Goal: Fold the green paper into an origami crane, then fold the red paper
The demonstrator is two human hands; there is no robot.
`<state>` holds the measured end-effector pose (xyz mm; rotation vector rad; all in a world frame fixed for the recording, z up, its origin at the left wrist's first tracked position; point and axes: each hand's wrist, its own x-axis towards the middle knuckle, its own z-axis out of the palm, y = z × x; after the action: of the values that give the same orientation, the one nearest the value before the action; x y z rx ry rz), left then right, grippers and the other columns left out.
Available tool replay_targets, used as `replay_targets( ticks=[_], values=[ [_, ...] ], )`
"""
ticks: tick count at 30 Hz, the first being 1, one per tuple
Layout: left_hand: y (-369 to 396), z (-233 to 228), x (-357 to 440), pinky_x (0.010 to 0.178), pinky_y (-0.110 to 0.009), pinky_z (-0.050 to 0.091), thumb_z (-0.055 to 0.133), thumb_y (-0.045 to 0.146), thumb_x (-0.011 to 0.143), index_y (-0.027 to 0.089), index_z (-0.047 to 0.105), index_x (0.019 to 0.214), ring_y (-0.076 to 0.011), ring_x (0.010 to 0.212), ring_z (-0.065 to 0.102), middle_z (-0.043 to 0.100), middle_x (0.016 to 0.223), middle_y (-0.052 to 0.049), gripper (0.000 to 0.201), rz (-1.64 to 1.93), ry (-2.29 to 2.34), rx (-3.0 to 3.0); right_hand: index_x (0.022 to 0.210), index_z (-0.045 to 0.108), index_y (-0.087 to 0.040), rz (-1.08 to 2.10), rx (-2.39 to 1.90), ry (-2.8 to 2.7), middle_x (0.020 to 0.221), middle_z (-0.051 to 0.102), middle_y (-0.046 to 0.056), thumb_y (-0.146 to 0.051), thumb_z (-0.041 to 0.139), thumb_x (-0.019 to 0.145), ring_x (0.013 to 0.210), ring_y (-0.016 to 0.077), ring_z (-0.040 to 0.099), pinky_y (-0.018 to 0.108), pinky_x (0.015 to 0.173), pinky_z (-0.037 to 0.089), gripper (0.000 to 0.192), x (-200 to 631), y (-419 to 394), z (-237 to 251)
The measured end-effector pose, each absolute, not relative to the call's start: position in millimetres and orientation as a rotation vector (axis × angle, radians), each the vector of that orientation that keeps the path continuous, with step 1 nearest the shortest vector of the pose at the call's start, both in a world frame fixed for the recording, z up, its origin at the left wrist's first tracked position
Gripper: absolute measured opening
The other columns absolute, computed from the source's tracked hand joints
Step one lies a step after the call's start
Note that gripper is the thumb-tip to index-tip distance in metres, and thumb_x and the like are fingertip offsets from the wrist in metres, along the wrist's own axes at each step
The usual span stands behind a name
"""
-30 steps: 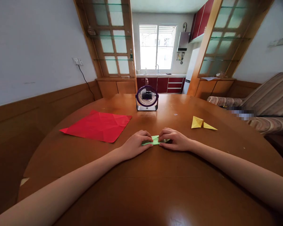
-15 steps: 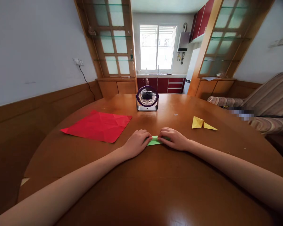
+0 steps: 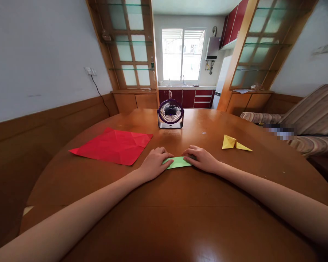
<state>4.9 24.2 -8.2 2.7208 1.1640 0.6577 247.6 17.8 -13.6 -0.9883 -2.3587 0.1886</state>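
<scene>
A folded strip of green paper [image 3: 178, 162] lies on the wooden table in front of me, its long side running left to right. My left hand [image 3: 156, 163] grips its left end, the thumb on top of the paper and the fingers along the far edge. At the right end, my right hand [image 3: 200, 158] holds the strip in the same way, thumb pressed on it and fingers curled over beyond. The middle of the strip shows between the two thumbs.
A creased red sheet of paper [image 3: 116, 146] lies to the left. Beyond my hands stands a small purple fan [image 3: 171, 112]. A folded yellow paper piece [image 3: 229, 142] sits to the right on the round brown table [image 3: 164, 222]. A striped armchair [image 3: 314, 116] is at the right.
My hands have moved apart along the strip, the left one outward to the left. More of the green paper shows between them, and it looks flatter.
</scene>
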Motion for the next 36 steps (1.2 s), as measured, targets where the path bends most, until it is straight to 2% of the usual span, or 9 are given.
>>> replay_targets(
  ticks=[5,9,18,23,29,33,36],
  values=[
    [22.3,-8.4,3.4,0.09,-0.039,0.043,0.05,0.033,0.093,0.02,0.068,0.104,-0.0234,0.1,0.056,0.059,0.103,-0.008,0.025,0.678,1.107,2.783,0.109,0.066,-0.016,0.082,-0.93,-2.419,0.095,0.057,0.01,-0.025,0.049,0.094,0.089,0.0214,0.057,0.038,0.082,0.049,0.025,246.1,16.3,-13.5],
    [19.5,-6.9,4.2,0.087,-0.038,0.043,0.052,0.029,0.091,0.019,0.065,0.101,-0.0232,0.1,0.056,0.06,0.104,-0.007,0.019,0.73,1.064,2.826,0.111,0.065,-0.018,0.05,-0.839,-2.45,0.097,0.057,0.011,-0.024,0.051,0.092,0.09,0.0222,0.056,0.042,0.084,0.049,0.024,245.8,14.8,-13.0],
    [17.8,-7.4,5.9,0.077,-0.032,0.044,0.053,0.024,0.09,0.018,0.059,0.093,-0.0194,0.084,0.059,0.066,0.092,-0.004,0.009,0.714,0.991,2.772,0.102,0.061,-0.016,0.065,-0.727,-2.48,0.091,0.06,0.009,-0.028,0.053,0.093,0.083,0.02,0.055,0.036,0.077,0.047,0.017,245.9,13.3,-11.2],
    [22.4,-9.4,3.5,0.073,-0.028,0.045,0.053,0.028,0.092,0.017,0.067,0.09,-0.0182,0.084,0.059,0.064,0.09,-0.006,0.017,0.719,0.899,2.715,0.101,0.068,-0.014,0.192,-0.735,-2.473,0.085,0.059,0.008,-0.031,0.049,0.097,0.077,0.0171,0.055,0.031,0.072,0.047,0.026,246.9,15.6,-11.7],
    [25.8,-9.3,-1.2,0.07,-0.025,0.045,0.056,0.036,0.092,0.02,0.074,0.093,-0.0155,0.08,0.059,0.062,0.085,-0.004,0.024,0.721,0.848,2.587,0.094,0.074,-0.015,0.402,-0.77,-2.399,0.079,0.059,0.006,-0.037,0.053,0.095,0.073,0.0149,0.056,0.028,0.067,0.046,0.03,250.3,19.0,-11.4],
    [26.3,-8.4,-3.4,0.07,-0.024,0.044,0.056,0.037,0.092,0.019,0.075,0.093,-0.0144,0.078,0.058,0.061,0.084,-0.004,0.026,0.71,0.818,2.569,0.095,0.074,-0.015,0.38,-0.823,-2.371,0.08,0.06,0.006,-0.038,0.055,0.094,0.074,0.0151,0.056,0.028,0.068,0.046,0.03,250.5,18.3,-11.8],
    [26.8,-9.2,-3.3,0.07,-0.023,0.043,0.053,0.037,0.094,0.019,0.076,0.094,-0.014,0.077,0.057,0.059,0.083,-0.004,0.029,0.72,0.798,2.571,0.103,0.073,-0.016,0.299,-0.825,-2.399,0.082,0.06,0.006,-0.041,0.056,0.093,0.077,0.0163,0.056,0.029,0.069,0.046,0.032,249.2,17.1,-11.5]
  ],
)
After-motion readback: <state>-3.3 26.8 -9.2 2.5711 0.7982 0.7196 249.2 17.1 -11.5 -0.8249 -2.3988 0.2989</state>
